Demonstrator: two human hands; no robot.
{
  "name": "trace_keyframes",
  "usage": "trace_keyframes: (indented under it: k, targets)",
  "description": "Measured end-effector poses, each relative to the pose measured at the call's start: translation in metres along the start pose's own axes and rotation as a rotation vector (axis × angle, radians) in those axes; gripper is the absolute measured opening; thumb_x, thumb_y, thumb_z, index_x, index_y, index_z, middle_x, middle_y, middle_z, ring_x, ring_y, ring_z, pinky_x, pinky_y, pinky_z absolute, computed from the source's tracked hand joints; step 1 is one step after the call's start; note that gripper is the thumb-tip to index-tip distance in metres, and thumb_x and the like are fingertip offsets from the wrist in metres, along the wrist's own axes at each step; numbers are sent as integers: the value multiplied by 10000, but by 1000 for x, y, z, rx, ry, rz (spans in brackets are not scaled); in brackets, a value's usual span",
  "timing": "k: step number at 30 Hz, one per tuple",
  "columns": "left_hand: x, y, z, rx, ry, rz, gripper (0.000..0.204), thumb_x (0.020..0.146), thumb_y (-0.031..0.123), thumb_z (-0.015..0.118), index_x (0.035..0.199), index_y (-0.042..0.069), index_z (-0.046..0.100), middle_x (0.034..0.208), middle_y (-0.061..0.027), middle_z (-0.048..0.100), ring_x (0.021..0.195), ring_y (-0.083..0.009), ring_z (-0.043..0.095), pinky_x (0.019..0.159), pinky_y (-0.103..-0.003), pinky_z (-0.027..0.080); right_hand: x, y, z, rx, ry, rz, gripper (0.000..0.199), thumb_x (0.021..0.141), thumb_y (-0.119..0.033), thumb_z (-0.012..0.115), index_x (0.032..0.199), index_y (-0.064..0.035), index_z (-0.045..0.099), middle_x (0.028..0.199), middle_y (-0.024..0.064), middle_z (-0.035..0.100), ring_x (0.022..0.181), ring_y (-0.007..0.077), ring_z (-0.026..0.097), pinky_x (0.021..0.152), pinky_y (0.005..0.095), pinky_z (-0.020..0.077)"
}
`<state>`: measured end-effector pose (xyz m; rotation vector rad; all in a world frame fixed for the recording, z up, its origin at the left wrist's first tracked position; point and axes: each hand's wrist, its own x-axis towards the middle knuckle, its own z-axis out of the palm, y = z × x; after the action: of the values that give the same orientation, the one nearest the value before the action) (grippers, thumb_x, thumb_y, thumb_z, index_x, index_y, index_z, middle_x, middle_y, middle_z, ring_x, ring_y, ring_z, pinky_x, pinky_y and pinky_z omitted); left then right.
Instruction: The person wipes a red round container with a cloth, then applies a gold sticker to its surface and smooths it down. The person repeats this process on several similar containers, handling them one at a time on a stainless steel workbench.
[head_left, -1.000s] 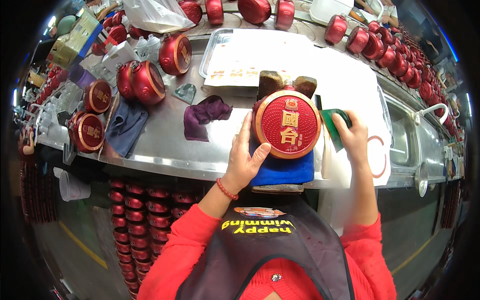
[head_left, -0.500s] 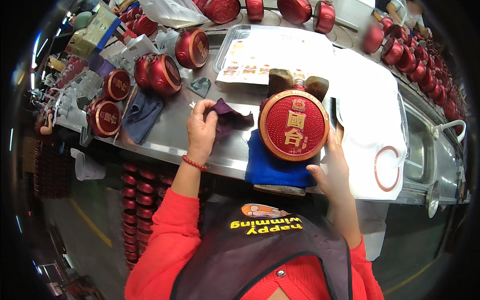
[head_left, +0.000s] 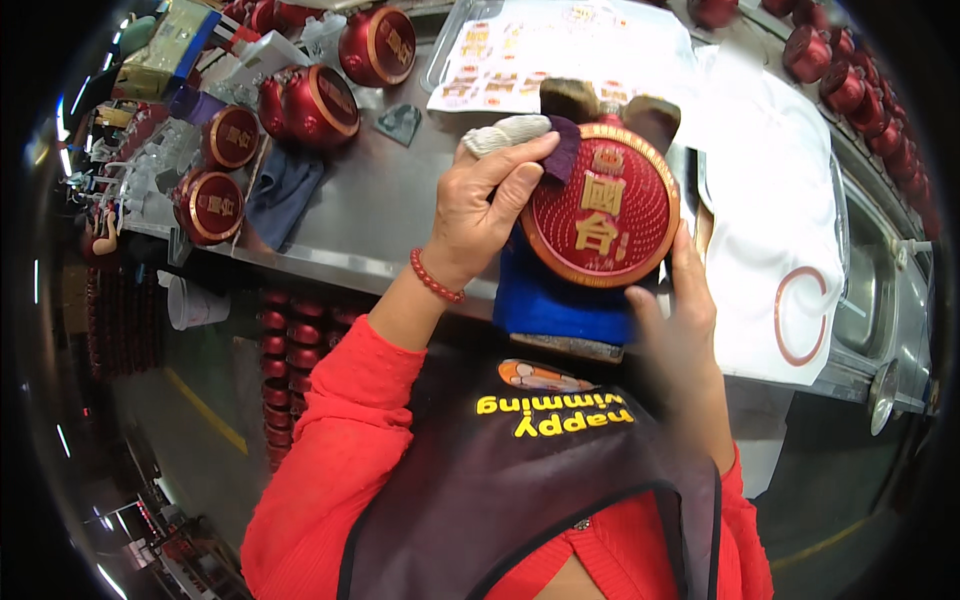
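A round red bottle (head_left: 635,225) with a gold rim and raised gold characters leans face-up against a stand with two dark worn blocks (head_left: 570,100), over a blue cloth (head_left: 560,300). My left hand (head_left: 478,205) pinches a dark purple cloth (head_left: 563,150) against the upper left of the bottle's rim. A whitish bunched piece (head_left: 508,134) sticks out above those fingers; whether it is part of the same cloth I cannot tell. At the bottle's right edge my right hand (head_left: 690,300) steadies it, fingers along the side and thumb near the bottom.
Several more red bottles (head_left: 310,105) stand to the left, by a grey-blue cloth (head_left: 283,195) and a green marbled piece (head_left: 398,123). A sheet of gold decals (head_left: 560,50) lies behind. On white sheeting (head_left: 765,200) at right rests a copper-coloured open ring (head_left: 782,318), near a metal sink (head_left: 868,290).
My left hand has moved right and up, bringing the purple cloth from above the metal table onto the bottle's rim. My right hand stays at the bottle's side. The view has shifted slightly.
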<state>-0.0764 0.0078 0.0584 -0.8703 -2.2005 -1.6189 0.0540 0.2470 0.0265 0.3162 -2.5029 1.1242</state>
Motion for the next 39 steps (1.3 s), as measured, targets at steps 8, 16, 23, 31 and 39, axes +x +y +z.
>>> trace_keyframes:
  k: [8, 16, 23, 31, 39]
  targets:
    - [-80, 15, 14, 202, 158, 70, 335, 955, 7, 665, 1287, -5, 709, 1278, -197, 648, 1175, -342, 611, 1054, -395, 454, 1, 0, 4, 29, 50, -17, 831, 824, -3, 783, 1528, 115, 358, 1511, 323, 470, 1408, 458, 474, 1157, 463, 396]
    - [-97, 49, 36, 578, -103, 380, 489, 802, -15, 700, 1288, 37, 721, 1165, -92, 636, 1085, -254, 597, 919, -346, 537, 0, 6, 6, 77, 58, -8, 757, 892, -20, 724, 1548, 83, 362, 1539, 296, 461, 1448, 395, 452, 1179, 420, 374]
    - [-40, 85, 61, 643, -412, 573, 420, 782, 58, 666, 1189, -29, 720, 1049, -113, 673, 984, -288, 612, 840, -381, 554, -8, 13, 6, 283, 100, 89, 766, 882, 72, 513, 1592, 84, 224, 1506, 298, 492, 1404, 398, 502, 1163, 415, 380]
    - [61, 66, 60, 595, -461, 486, 228, 830, 26, 682, 1045, 63, 748, 927, -161, 696, 855, -332, 653, 824, -395, 543, -8, 7, 5, 264, 46, 141, 775, 877, 88, 513, 1588, 104, 204, 1524, 312, 435, 1416, 420, 457, 1179, 432, 355]
    - [27, 64, 8, 670, -314, 336, 355, 809, 30, 711, 1159, 81, 741, 1005, -150, 712, 957, -319, 654, 955, -434, 514, -4, 1, 5, 119, 16, 61, 802, 848, 94, 566, 1575, 108, 229, 1535, 327, 408, 1413, 461, 437, 1178, 473, 358]
